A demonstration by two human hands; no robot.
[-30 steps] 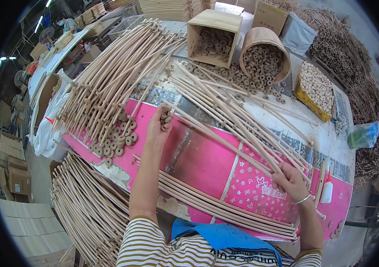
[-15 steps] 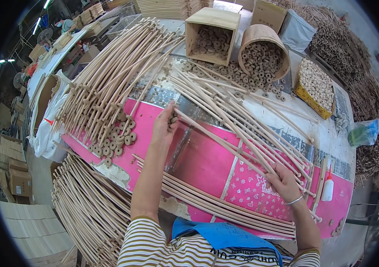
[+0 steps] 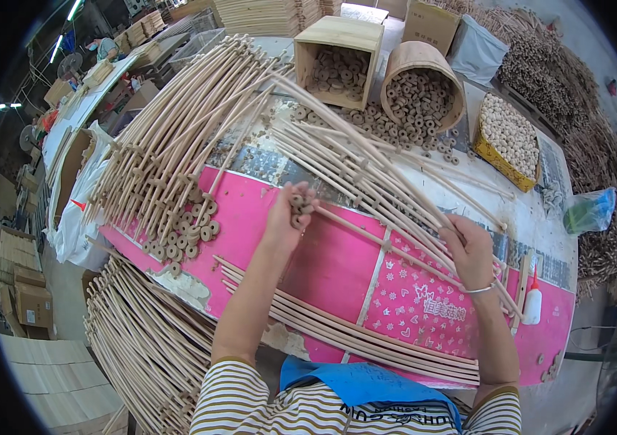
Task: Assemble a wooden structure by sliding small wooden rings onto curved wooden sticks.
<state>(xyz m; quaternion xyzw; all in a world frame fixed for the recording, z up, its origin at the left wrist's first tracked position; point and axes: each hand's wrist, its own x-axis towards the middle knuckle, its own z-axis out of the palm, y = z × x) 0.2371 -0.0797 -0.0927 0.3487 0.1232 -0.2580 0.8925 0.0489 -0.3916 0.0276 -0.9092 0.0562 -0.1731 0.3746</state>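
Note:
In my left hand (image 3: 294,214), palm turned up and fingers curled, are several small wooden rings (image 3: 298,204). A thin stick (image 3: 352,226) with a ring (image 3: 386,245) partway along it runs from beside these fingertips toward the lower right; whether the left hand grips it, I cannot tell. My right hand (image 3: 470,250) is closed around the lower part of a long wooden stick (image 3: 377,152), raised and slanting to the upper left. Below that stick lies a loose bundle of similar sticks (image 3: 315,156), some with rings on them.
Ringed sticks (image 3: 178,123) pile at the left, beside loose rings (image 3: 178,243). A wooden box (image 3: 337,32) and round tub (image 3: 424,54) spill rings at the back. A yellow basket (image 3: 500,161) holds pale beads. A glue bottle (image 3: 533,301) stands right; plain sticks (image 3: 366,337) line the front.
My right hand has moved up, and a stick in it now slants higher over the bundle. My left hand has moved right and slightly down, turning so the rings in its palm show.

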